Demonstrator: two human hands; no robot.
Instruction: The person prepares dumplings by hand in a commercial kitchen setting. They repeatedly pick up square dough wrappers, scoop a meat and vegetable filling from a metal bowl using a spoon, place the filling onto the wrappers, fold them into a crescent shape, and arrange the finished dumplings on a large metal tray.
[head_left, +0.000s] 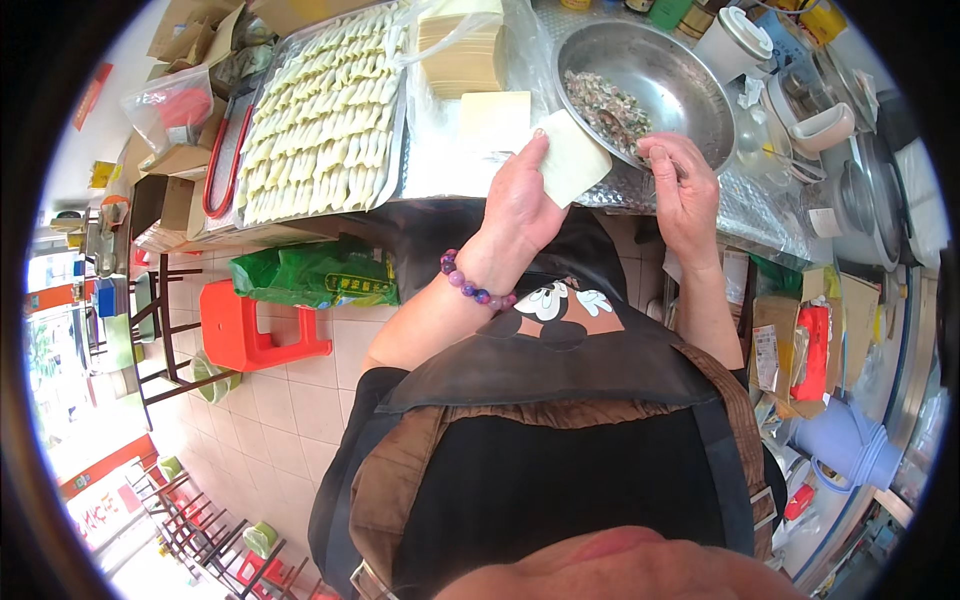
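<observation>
A square dough wrapper (574, 157) lies across the fingers of my left hand (523, 196), its thumb on the wrapper's edge. My right hand (684, 191) grips the handle of a spoon whose bowl rests in minced filling (611, 105), inside a large steel bowl (694, 90). The filling has green bits in it. Left of the bowl, a tall stack of wrappers (461, 52) stands on clear plastic, and more wrappers (495, 120) lie flat in front of it. Rows of folded, filled dumplings cover a metal tray (399, 161) at the left.
Red-handled tongs (217, 176) lie beside the tray, near cardboard boxes (161, 202). A lidded white container (735, 45), jars and a pink-handled vessel (821, 127) crowd the right. Below the table's edge are a red plastic stool (232, 326) and a green bag (307, 274).
</observation>
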